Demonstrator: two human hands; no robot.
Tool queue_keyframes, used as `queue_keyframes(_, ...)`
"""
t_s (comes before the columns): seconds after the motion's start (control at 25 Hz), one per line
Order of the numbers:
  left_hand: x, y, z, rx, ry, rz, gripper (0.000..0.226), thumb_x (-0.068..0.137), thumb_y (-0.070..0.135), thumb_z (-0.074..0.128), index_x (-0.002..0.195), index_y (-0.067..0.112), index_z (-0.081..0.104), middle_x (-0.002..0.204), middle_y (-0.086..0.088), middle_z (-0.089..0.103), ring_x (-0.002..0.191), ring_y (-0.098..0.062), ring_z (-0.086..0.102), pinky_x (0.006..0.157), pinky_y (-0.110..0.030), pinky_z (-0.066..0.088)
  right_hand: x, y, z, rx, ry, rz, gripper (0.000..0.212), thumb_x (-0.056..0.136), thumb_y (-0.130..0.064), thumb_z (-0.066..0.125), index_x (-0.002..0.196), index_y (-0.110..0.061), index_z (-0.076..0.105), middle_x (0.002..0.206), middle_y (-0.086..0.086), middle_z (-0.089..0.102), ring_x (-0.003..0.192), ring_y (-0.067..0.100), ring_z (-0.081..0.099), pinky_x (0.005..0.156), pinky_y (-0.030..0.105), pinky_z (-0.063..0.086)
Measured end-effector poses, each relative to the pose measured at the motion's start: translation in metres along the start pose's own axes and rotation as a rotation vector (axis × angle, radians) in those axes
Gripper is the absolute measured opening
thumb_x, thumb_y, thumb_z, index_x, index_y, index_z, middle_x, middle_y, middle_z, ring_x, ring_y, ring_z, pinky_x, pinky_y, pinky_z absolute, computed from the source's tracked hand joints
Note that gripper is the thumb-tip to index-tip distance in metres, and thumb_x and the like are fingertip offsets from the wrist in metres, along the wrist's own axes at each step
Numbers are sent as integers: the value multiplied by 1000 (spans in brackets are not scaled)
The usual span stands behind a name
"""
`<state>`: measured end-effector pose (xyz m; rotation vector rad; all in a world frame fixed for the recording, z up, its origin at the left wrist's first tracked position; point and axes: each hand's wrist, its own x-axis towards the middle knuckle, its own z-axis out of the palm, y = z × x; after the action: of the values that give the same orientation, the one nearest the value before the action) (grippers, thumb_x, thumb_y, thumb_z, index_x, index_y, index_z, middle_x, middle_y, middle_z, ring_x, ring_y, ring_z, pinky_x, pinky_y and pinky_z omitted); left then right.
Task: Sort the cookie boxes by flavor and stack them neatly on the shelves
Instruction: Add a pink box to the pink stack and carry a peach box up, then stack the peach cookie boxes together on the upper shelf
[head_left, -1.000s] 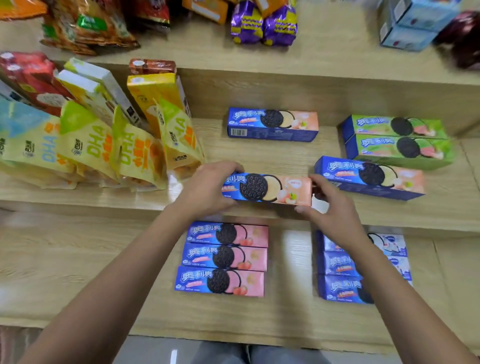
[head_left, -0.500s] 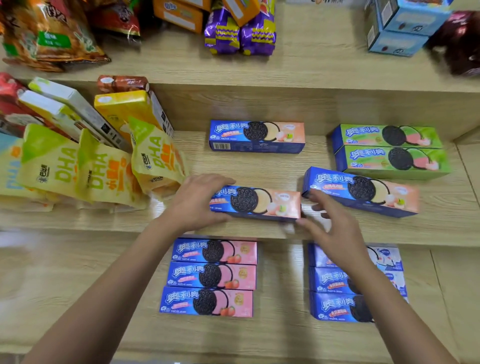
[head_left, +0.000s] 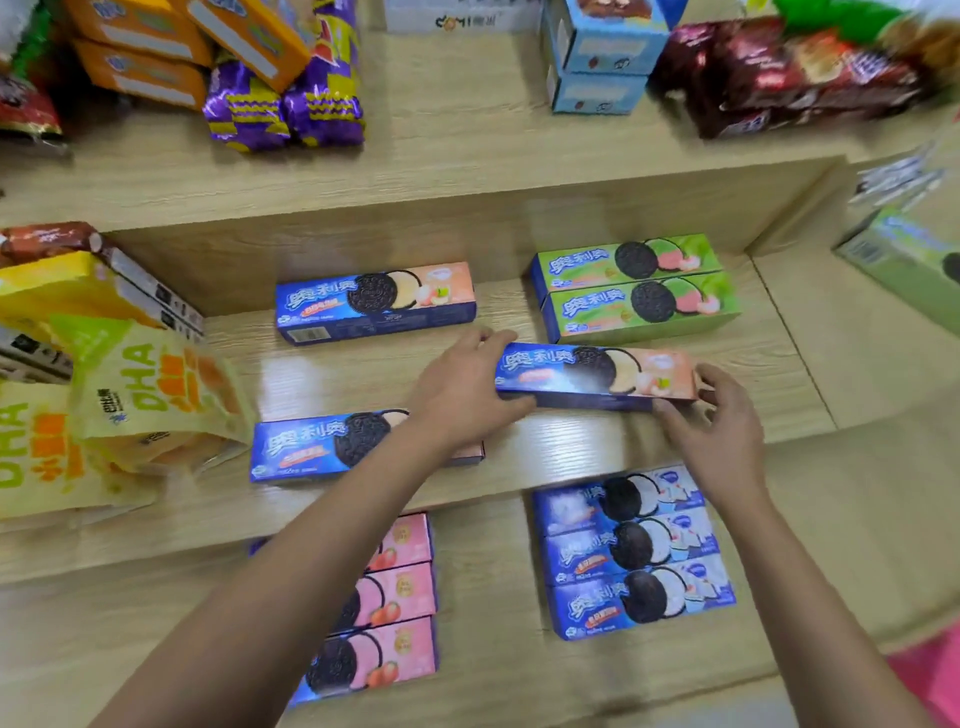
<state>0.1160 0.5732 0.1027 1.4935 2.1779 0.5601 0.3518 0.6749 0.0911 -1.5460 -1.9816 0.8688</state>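
Observation:
On the middle shelf (head_left: 519, 457), a blue-and-peach cookie box (head_left: 597, 374) is gripped at its left end by my left hand (head_left: 462, 395) and at its right end by my right hand (head_left: 722, 415). A second peach box (head_left: 322, 447) lies at the shelf's front left, partly under my left forearm. A third (head_left: 374, 301) sits at the back. Two green boxes (head_left: 639, 291) lie side by side at the back right. On the lower shelf are three pink boxes (head_left: 400, 603) and three blue-and-white boxes (head_left: 639, 551).
Yellow DHA snack bags (head_left: 145, 400) and yellow boxes (head_left: 78, 291) crowd the middle shelf's left. The top shelf holds purple packets (head_left: 285, 104), orange boxes, light blue boxes (head_left: 597, 62) and dark red packs (head_left: 800, 78). Another green box (head_left: 904, 254) shows at the right edge.
Both hands let go of the peach box at the shelf's front, which now lies there. They moved right and took hold of the other peach box below the green ones.

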Motion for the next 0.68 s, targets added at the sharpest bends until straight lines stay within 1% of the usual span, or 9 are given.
queue_keyframes(0.04, 2, 1, 3, -3, 23, -28, 67, 69, 41, 69, 128, 22, 43, 129, -3, 49, 114, -24, 50, 86, -37, 46, 1, 0, 3, 45, -23, 24, 54, 72, -17, 73, 119, -6, 50, 114, 15, 58, 96, 23, 55, 78, 14, 40)
queue_keyframes(0.08, 2, 0, 5, -13, 43, -55, 66, 69, 38, 71, 127, 22, 44, 127, -3, 50, 113, -24, 50, 85, -37, 46, 1, 0, 5, 77, -32, 30, 53, 72, -12, 74, 119, -7, 50, 110, 11, 59, 92, 20, 56, 73, 12, 38)
queue_keyframes(0.12, 2, -1, 6, -26, 59, -79, 66, 68, 36, 72, 126, 23, 45, 126, -2, 52, 113, -24, 51, 84, -37, 47, 1, 0, 8, 106, -28, 28, 52, 72, -10, 74, 118, -9, 50, 106, 7, 59, 90, 19, 56, 72, 12, 37)
queue_keyframes(0.24, 3, -3, 5, -68, 100, -116, 65, 65, 35, 75, 124, 26, 48, 127, 0, 54, 113, -21, 51, 84, -34, 45, 2, -4, 10, 168, 0, 37, 50, 72, -8, 73, 117, -14, 52, 102, 0, 59, 90, 20, 58, 79, 18, 41)
queue_keyframes(0.36, -3, -9, -7, -102, 173, -135, 64, 64, 31, 76, 122, 26, 50, 124, 1, 55, 110, -19, 53, 83, -35, 47, 0, -18, 13, 198, 23, -4, 47, 73, -10, 71, 116, -21, 53, 105, 0, 62, 93, 20, 59, 85, 33, 47)
queue_keyframes(0.44, -13, -20, -23, -195, 228, -173, 67, 61, 24, 80, 122, 22, 52, 121, -2, 56, 107, -19, 54, 86, -35, 48, -2, -36, 17, 234, 23, -69, 47, 74, -14, 67, 118, -23, 53, 108, 0, 64, 95, 18, 59, 86, 31, 46)
queue_keyframes(0.52, -30, -39, -44, -262, 280, -221, 71, 58, 17, 83, 123, 17, 53, 121, -5, 56, 106, -19, 54, 90, -32, 45, -5, -59, 31, 279, -30, -141, 43, 75, -17, 62, 117, -24, 54, 104, -3, 64, 93, 14, 59, 85, 26, 45)
queue_keyframes(0.6, -49, -63, -63, -258, 318, -276, 72, 58, 11, 83, 123, 13, 53, 122, -9, 56, 106, -21, 55, 89, -27, 42, -8, -82, 52, 319, -138, -200, 39, 76, -19, 60, 114, -28, 56, 98, -9, 65, 91, 9, 60, 86, 22, 45)
queue_keyframes(0.68, -64, -86, -77, -248, 335, -353, 72, 60, 7, 82, 124, 12, 52, 123, -12, 56, 107, -24, 55, 90, -29, 43, -12, -102, 76, 346, -264, -219, 35, 79, -19, 60, 110, -33, 56, 96, -18, 64, 90, 2, 60, 84, 16, 44)
